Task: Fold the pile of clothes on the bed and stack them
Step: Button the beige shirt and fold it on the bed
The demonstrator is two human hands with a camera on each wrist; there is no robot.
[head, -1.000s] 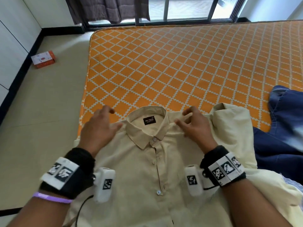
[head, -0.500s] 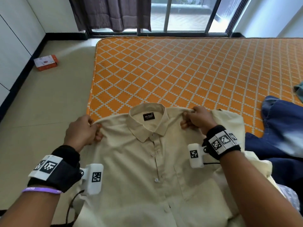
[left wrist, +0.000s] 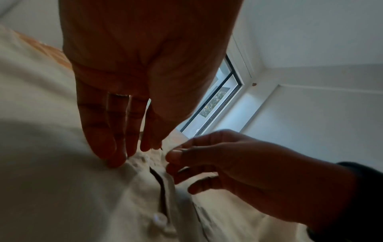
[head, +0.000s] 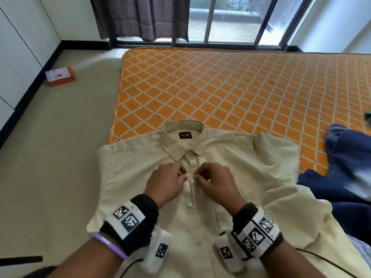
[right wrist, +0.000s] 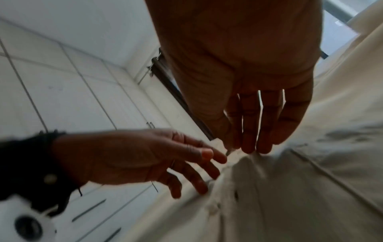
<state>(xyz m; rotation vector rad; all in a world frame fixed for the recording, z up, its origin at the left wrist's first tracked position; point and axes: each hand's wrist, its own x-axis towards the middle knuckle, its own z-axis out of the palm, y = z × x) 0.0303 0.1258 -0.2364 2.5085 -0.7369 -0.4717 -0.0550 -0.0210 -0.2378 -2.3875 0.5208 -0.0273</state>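
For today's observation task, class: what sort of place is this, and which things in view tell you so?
Most likely a bedroom at home: an orange patterned mattress, a curtained sliding window, and white cupboard doors along the wall.

The orange mattress [head: 230,93] lies bare beyond the beige shirt [head: 251,163], leaving open passage far and left. Blue jeans [head: 345,169] crowd the right side, touching the shirt.

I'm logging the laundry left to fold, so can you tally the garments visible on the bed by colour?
Beige: 1, the beige button-up collared shirt spread flat, both hands at its placket.
Pale yellow: 1, a pale yellow garment lying partly under the shirt's right side.
Dark blue: 1, a dark blue denim garment at the right edge; it may be more than one piece.
Total: 3
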